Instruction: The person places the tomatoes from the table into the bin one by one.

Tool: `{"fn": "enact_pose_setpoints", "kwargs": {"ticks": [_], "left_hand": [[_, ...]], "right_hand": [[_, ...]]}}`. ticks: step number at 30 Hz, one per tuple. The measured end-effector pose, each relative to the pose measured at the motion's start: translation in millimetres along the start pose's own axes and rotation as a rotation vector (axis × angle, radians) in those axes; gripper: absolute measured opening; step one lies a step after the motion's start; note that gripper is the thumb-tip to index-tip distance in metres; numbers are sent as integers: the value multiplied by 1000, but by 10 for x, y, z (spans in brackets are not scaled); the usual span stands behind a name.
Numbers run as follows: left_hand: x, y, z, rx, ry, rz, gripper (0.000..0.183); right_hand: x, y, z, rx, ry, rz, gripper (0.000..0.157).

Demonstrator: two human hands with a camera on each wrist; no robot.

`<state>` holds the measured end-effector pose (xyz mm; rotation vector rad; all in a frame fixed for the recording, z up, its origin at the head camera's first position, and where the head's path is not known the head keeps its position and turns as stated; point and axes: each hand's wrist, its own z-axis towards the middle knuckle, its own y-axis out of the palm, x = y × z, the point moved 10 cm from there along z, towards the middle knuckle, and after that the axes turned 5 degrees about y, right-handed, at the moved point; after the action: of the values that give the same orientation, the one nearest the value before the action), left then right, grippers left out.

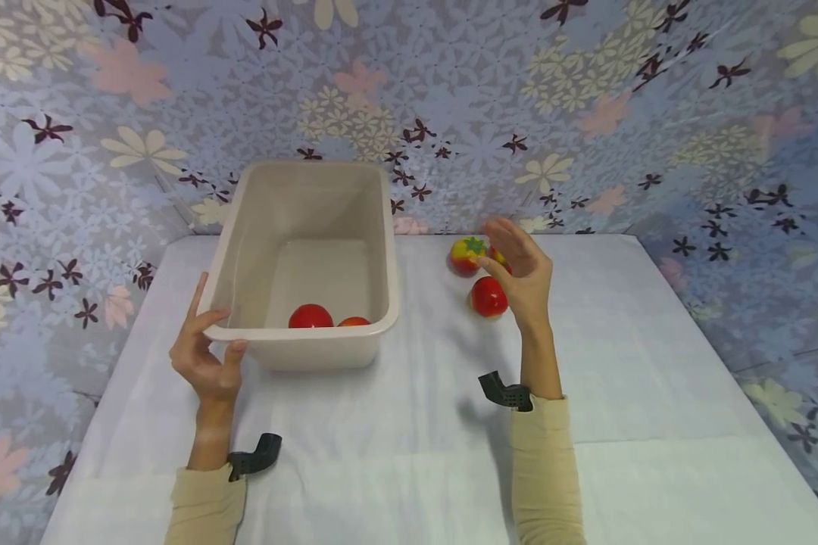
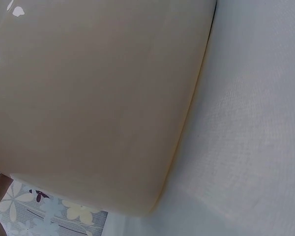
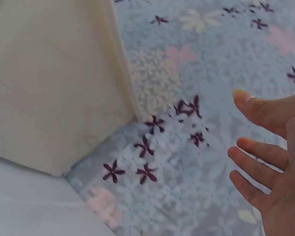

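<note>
While the left hand point(image 1: 207, 362) grips the bin point(image 1: 323, 350), I see the right hand point(image 1: 528, 281), thumb and fingers wide apart, near the red fruit point(image 1: 489, 297) on the white cloth point(image 1: 423, 424). I guess this is the reaching part; grabbing calls for lower, curled fingers.

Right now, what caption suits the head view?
Left hand holding a beige bin, right hand open near a red fruit.

A white-clothed table point(image 1: 416, 409) bears a beige bin point(image 1: 320, 353) and three reddish fruits point(image 1: 488, 297).
</note>
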<state>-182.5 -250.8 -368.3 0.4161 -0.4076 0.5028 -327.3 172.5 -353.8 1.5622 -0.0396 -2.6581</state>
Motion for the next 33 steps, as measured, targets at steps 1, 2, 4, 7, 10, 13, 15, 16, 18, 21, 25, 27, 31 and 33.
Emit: {"fn": "enact_pose_setpoints", "kwargs": {"ticks": [1, 2, 4, 7, 10, 13, 15, 16, 18, 21, 25, 27, 31, 33], "left_hand": [[2, -15, -2, 7, 0, -3, 82], [-1, -31, -6, 12, -1, -7, 82], [-10, -60, -12, 20, -5, -11, 82], [-21, -79, -18, 21, -9, -22, 82], [-25, -72, -21, 18, -7, -35, 82], [-33, -55, -25, 17, -6, -50, 81], [-44, -44, -31, 15, -7, -52, 81], [-50, -40, -35, 12, -8, -50, 82], [-57, -35, -41, 10, -8, -46, 82], [-70, -29, -49, 4, -10, -41, 82], [-75, -19, -51, 1, -13, -41, 82], [-76, -21, -50, 3, -13, -42, 82], [-78, -23, -52, 3, -14, -36, 82], [-78, -21, -53, 2, -14, -32, 82]], "right_hand": [[16, -21, 2, 3, 4, 6, 54], [31, -41, 4, 7, 8, 11, 54], [72, -80, 11, 12, 24, 16, 55], [138, -165, 17, 27, 47, 0, 56], [232, -286, 10, 51, 86, -21, 57], [372, -415, -14, 72, 147, -39, 58], [476, -482, -37, 75, 192, -40, 59], [525, -508, -50, 74, 213, -42, 60], [606, -546, -78, 66, 246, -44, 61], [695, -587, -114, 51, 267, -51, 60], [803, -644, -157, 27, 279, -92, 60], [861, -665, -175, 16, 287, -101, 61], [965, -700, -220, 0, 308, -89, 64], [1013, -714, -241, -7, 323, -93, 64]]}}
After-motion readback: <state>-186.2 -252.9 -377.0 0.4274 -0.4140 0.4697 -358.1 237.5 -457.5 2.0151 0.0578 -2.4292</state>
